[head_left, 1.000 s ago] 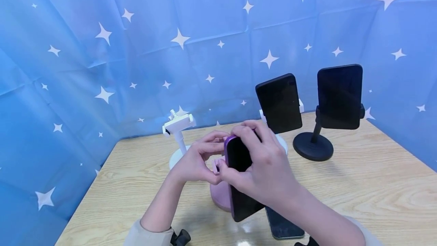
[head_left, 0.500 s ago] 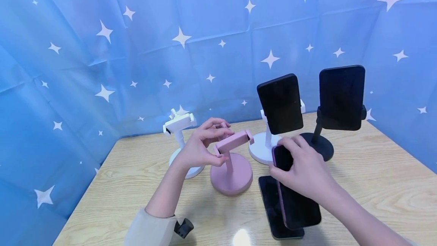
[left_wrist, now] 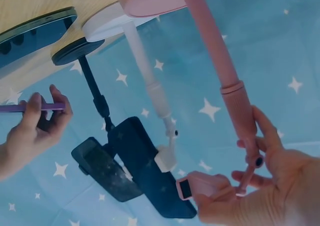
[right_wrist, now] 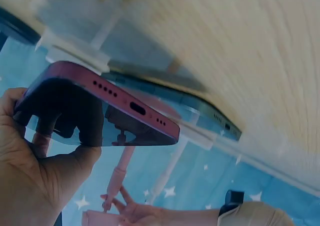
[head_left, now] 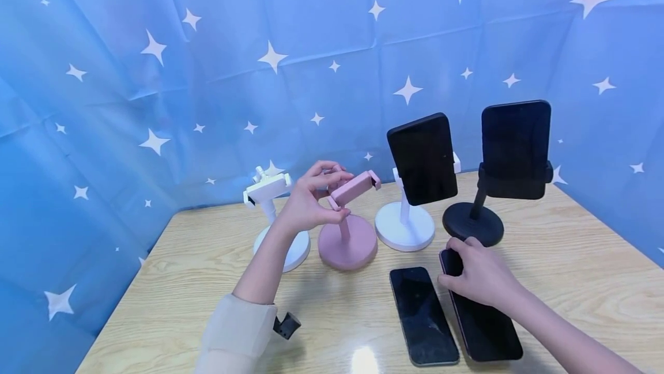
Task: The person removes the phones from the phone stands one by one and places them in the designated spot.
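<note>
Perhaps aloft: phone (head_left: pixel 489 331) (in right hand (head_left: pixel 479 277))

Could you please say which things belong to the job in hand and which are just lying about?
Likely in use:
pink stand, held by left hand
purple phone, held by right hand

Apparently just about:
flat phone
bare white stand
left mounted phone, loaded white stand
right mounted phone, black stand
</note>
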{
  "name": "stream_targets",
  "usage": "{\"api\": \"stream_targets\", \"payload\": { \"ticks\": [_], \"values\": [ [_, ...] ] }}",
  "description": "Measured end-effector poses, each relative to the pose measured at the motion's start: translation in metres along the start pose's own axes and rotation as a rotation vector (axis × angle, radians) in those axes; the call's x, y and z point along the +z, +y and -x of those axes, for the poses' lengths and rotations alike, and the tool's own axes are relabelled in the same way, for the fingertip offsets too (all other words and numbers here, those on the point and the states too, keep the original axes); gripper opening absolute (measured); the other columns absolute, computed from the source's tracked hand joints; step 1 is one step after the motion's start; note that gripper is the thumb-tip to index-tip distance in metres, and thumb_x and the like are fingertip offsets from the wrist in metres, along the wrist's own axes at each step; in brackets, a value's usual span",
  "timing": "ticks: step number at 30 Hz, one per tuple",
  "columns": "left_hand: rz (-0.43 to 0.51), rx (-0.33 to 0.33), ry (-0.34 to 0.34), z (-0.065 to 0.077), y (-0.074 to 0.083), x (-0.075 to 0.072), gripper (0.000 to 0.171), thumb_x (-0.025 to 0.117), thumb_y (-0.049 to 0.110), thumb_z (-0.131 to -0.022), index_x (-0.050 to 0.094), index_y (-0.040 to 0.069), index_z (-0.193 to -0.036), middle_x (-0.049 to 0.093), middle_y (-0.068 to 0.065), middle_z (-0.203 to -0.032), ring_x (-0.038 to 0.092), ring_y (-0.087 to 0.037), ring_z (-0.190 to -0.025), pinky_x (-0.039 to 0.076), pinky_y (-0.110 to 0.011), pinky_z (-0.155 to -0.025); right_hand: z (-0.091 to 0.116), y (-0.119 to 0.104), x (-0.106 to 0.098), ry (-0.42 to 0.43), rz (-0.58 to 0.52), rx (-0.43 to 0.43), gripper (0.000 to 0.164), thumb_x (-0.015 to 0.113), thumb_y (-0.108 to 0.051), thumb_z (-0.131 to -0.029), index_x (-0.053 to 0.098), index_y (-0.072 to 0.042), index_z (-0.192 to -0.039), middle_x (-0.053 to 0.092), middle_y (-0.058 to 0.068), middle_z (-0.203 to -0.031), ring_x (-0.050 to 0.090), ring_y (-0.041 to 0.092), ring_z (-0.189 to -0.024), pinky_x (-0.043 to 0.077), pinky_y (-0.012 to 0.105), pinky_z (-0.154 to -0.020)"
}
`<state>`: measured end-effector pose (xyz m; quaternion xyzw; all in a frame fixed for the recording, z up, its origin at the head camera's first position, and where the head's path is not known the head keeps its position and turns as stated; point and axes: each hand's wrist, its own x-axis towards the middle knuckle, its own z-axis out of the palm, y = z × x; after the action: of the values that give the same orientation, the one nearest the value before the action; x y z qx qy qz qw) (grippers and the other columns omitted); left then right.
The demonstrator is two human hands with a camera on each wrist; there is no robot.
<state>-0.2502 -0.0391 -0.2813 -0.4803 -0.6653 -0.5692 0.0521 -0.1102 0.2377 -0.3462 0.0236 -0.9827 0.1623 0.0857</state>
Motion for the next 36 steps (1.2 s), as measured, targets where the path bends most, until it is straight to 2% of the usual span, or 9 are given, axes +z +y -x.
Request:
{"api": "stream_targets", "payload": {
  "ticks": [8, 13, 17, 21, 24, 27, 30, 34, 36],
  "values": [
    [-0.066, -0.047, 0.0, -0.006, -0.01, 0.001, 0.047, 0.073, -0.004, -0.064, 0.064, -0.001, -0.11, 0.047, -0.009, -0.115, 0.048, -0.021, -0.098, 0.051, -0.044, -0.077, -0.007, 0.012, 0.012, -0.035, 0.007, -0.011, 0.051, 0.073, -0.029, -0.065, 0.058, 0.001, -0.104, 0.053, 0.014, -0.082, 0.048, 0.019, -0.061, 0.038, 0.031, -0.048],
    [-0.085, -0.111, 0.023, -0.009, -0.011, 0.003, 0.048, 0.069, -0.006, -0.065, 0.063, 0.002, -0.112, 0.047, -0.007, -0.118, 0.048, -0.022, -0.101, 0.05, -0.035, -0.077, -0.009, 0.017, 0.017, -0.037, 0.002, -0.025, 0.05, 0.073, -0.029, -0.065, 0.058, 0.001, -0.103, 0.053, 0.012, -0.08, 0.047, 0.019, -0.062, 0.039, 0.032, -0.05],
    [-0.064, -0.155, 0.045, -0.009, 0.001, 0.006, 0.048, 0.064, -0.009, -0.066, 0.061, -0.003, -0.114, 0.045, -0.012, -0.122, 0.048, -0.024, -0.103, 0.049, -0.032, -0.077, -0.01, 0.019, 0.021, -0.054, -0.001, -0.033, 0.048, 0.073, -0.028, -0.065, 0.058, 0.001, -0.101, 0.054, 0.011, -0.079, 0.047, 0.019, -0.065, 0.04, 0.031, -0.052],
    [-0.051, -0.167, 0.064, -0.007, 0.016, 0.007, 0.048, 0.059, -0.011, -0.066, 0.058, -0.009, -0.114, 0.042, -0.018, -0.127, 0.046, -0.028, -0.109, 0.048, -0.034, -0.08, -0.013, 0.02, 0.023, -0.078, -0.004, -0.029, 0.049, 0.073, -0.028, -0.065, 0.059, 0.0, -0.102, 0.055, 0.011, -0.081, 0.047, 0.019, -0.067, 0.041, 0.032, -0.054],
    [-0.033, -0.169, 0.088, -0.004, 0.017, 0.007, 0.048, 0.056, -0.013, -0.067, 0.057, -0.009, -0.115, 0.041, -0.019, -0.131, 0.043, -0.028, -0.116, 0.046, -0.034, -0.08, -0.014, 0.021, 0.025, -0.089, -0.013, -0.031, 0.048, 0.074, -0.029, -0.065, 0.059, -0.001, -0.101, 0.055, 0.011, -0.082, 0.048, 0.019, -0.068, 0.041, 0.032, -0.054],
    [-0.005, -0.15, 0.124, -0.001, 0.011, 0.008, 0.047, 0.053, -0.013, -0.067, 0.057, -0.01, -0.114, 0.038, -0.021, -0.135, 0.04, -0.03, -0.122, 0.044, -0.031, -0.079, -0.016, 0.023, 0.026, -0.098, -0.028, -0.044, 0.048, 0.075, -0.032, -0.066, 0.059, -0.002, -0.099, 0.055, 0.01, -0.081, 0.048, 0.019, -0.069, 0.041, 0.031, -0.054],
    [0.047, -0.134, 0.158, 0.002, -0.004, 0.008, 0.048, 0.051, -0.016, -0.068, 0.056, -0.01, -0.115, 0.036, -0.019, -0.139, 0.036, -0.028, -0.127, 0.042, -0.026, -0.082, -0.017, 0.025, 0.028, -0.12, -0.039, -0.058, 0.049, 0.076, -0.035, -0.067, 0.059, -0.002, -0.1, 0.056, 0.009, -0.081, 0.048, 0.019, -0.071, 0.04, 0.031, -0.055],
    [0.115, -0.114, 0.172, 0.004, -0.022, 0.008, 0.05, 0.05, -0.018, -0.068, 0.054, -0.011, -0.118, 0.032, -0.016, -0.143, 0.033, -0.024, -0.13, 0.041, -0.021, -0.086, -0.018, 0.026, 0.03, -0.166, -0.049, -0.055, 0.053, 0.075, -0.037, -0.07, 0.058, -0.001, -0.105, 0.055, 0.012, -0.086, 0.05, 0.021, -0.074, 0.041, 0.031, -0.056],
    [0.142, -0.103, 0.173, 0.005, -0.026, 0.007, 0.051, 0.05, -0.017, -0.068, 0.053, -0.011, -0.119, 0.031, -0.015, -0.144, 0.032, -0.023, -0.13, 0.041, -0.021, -0.086, -0.018, 0.026, 0.032, -0.181, -0.043, -0.05, 0.055, 0.074, -0.038, -0.071, 0.057, 0.0, -0.108, 0.052, 0.015, -0.089, 0.051, 0.023, -0.074, 0.042, 0.033, -0.057]
  ]
}}
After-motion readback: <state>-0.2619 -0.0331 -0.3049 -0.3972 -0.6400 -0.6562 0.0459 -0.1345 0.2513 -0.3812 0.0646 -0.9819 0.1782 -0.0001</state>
